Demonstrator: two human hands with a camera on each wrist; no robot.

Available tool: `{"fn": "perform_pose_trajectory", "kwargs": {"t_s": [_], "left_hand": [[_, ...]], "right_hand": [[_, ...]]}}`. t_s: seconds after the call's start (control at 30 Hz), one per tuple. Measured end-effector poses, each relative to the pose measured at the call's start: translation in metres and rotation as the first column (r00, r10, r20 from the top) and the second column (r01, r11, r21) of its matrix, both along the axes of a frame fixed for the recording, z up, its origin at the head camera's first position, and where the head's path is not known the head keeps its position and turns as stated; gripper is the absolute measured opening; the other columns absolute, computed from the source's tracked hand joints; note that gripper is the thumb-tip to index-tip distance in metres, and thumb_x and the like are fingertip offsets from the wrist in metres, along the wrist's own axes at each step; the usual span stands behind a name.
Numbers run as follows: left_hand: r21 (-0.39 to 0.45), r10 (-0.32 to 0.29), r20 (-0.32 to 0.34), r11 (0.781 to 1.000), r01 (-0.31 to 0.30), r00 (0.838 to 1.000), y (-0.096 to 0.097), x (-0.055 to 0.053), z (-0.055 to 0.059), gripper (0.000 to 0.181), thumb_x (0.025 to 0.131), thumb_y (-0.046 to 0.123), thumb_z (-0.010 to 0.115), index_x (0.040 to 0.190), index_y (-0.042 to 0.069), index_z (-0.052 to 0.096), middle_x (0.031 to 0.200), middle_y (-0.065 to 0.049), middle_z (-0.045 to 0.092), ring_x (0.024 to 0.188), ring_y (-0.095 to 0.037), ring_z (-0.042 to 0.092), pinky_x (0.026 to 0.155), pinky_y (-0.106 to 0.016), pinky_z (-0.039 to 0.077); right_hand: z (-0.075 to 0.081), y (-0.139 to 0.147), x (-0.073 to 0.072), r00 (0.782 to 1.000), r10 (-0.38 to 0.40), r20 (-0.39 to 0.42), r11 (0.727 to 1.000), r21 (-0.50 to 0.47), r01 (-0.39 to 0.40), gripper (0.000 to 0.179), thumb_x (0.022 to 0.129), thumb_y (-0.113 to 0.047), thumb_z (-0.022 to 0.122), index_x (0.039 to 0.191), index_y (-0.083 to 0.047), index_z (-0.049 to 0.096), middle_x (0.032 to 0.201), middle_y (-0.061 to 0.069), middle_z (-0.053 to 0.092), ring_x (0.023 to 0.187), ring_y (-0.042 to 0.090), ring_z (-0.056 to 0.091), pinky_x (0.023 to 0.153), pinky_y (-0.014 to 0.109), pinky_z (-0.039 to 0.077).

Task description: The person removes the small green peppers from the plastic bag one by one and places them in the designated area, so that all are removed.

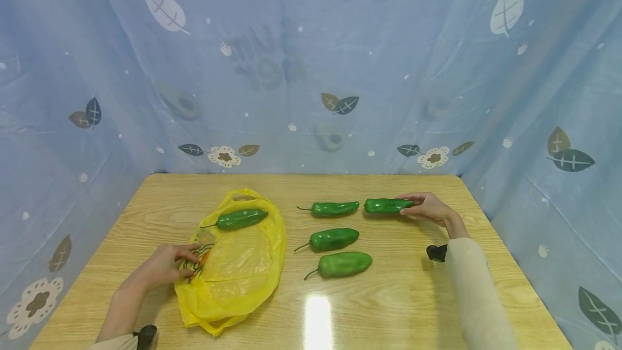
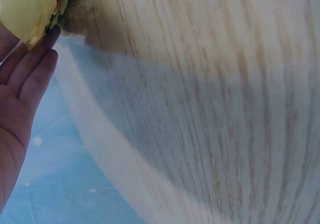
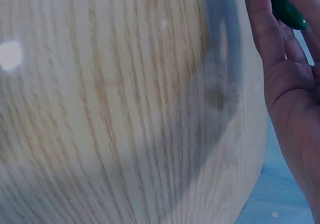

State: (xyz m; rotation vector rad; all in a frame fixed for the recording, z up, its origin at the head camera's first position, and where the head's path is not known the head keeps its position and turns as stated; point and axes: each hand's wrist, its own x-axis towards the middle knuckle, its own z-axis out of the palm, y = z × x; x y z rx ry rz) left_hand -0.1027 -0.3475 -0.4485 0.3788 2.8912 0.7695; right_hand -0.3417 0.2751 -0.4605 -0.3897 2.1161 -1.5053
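Observation:
A yellow plastic bag (image 1: pixel 243 280) lies flattened at the left of the table, its handle loop at the far end. One long green pepper (image 1: pixel 242 219) lies on its upper part. My left hand (image 1: pixel 162 266) rests with spread fingers on the bag's printed left edge; in the left wrist view its fingers look nearly straight against the yellow plastic. At the right, my right hand (image 1: pixel 427 208) holds another green pepper (image 1: pixel 384 206) by its right end, between thumb and fingers. The right wrist view shows only the tip of this green pepper (image 3: pixel 290 11) inside the hand.
Between the bag and my right hand lie three more green peppers, a far one (image 1: pixel 335 208), a middle one (image 1: pixel 335 239) and a near one (image 1: pixel 345 264). They rest on a wooden table (image 1: pixel 398 307). A blue patterned curtain (image 1: pixel 301 69) hangs behind and at both sides.

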Motion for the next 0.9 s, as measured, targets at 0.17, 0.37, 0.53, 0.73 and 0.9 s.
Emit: {"fn": "perform_pose_trajectory", "kwargs": {"t_s": [0.17,0.37,0.53,0.73,0.9], "left_hand": [[0.008,-0.015,0.003,1.000,0.015,1.000,0.002,-0.002,-0.001,0.022,0.074,0.006,0.080,0.096,0.006,0.075,0.125,-0.027,0.058,0.108,-0.047,0.058,0.085,-0.051,0.053],[0.009,-0.022,0.015,1.000,0.022,1.000,0.003,-0.004,-0.002,0.023,0.075,0.008,0.080,0.098,0.007,0.075,0.126,-0.026,0.058,0.109,-0.047,0.057,0.084,-0.049,0.054],[0.009,-0.021,0.009,1.000,0.020,1.000,0.000,-0.001,-0.001,0.022,0.075,0.009,0.080,0.097,0.007,0.076,0.126,-0.027,0.058,0.108,-0.048,0.057,0.084,-0.051,0.053],[0.005,0.006,0.006,1.000,-0.006,1.000,-0.001,0.002,0.000,0.021,0.075,0.009,0.080,0.096,0.009,0.076,0.126,-0.024,0.059,0.110,-0.047,0.057,0.086,-0.051,0.052],[0.018,0.007,0.016,1.000,-0.007,1.000,0.000,0.002,0.001,0.021,0.075,0.009,0.079,0.096,0.009,0.076,0.127,-0.024,0.059,0.111,-0.048,0.055,0.087,-0.052,0.051]], "right_hand": [[0.003,0.003,0.002,1.000,0.011,0.027,1.000,0.016,-0.012,0.061,0.087,-0.002,0.068,0.139,0.012,0.040,0.113,0.008,0.067,0.094,0.013,0.065,0.086,0.035,0.056],[0.004,0.004,0.003,1.000,0.021,-0.006,0.997,0.076,-0.021,0.056,0.087,-0.003,0.069,0.136,0.011,0.045,0.119,0.016,0.063,0.098,0.016,0.064,0.086,0.036,0.056],[0.006,-0.001,0.001,0.997,0.032,-0.066,0.984,0.179,-0.019,0.053,0.086,-0.009,0.073,0.134,0.004,0.053,0.131,0.024,0.054,0.103,0.020,0.060,0.084,0.031,0.055],[0.009,-0.007,-0.003,0.991,0.063,-0.121,0.968,0.251,-0.031,0.052,0.085,-0.012,0.074,0.132,0.002,0.056,0.138,0.027,0.046,0.101,0.023,0.058,0.081,0.030,0.053],[0.008,-0.007,-0.002,0.992,0.070,-0.103,0.966,0.256,-0.042,0.051,0.086,-0.011,0.072,0.133,0.002,0.055,0.140,0.027,0.045,0.105,0.024,0.058,0.082,0.032,0.054]]}}
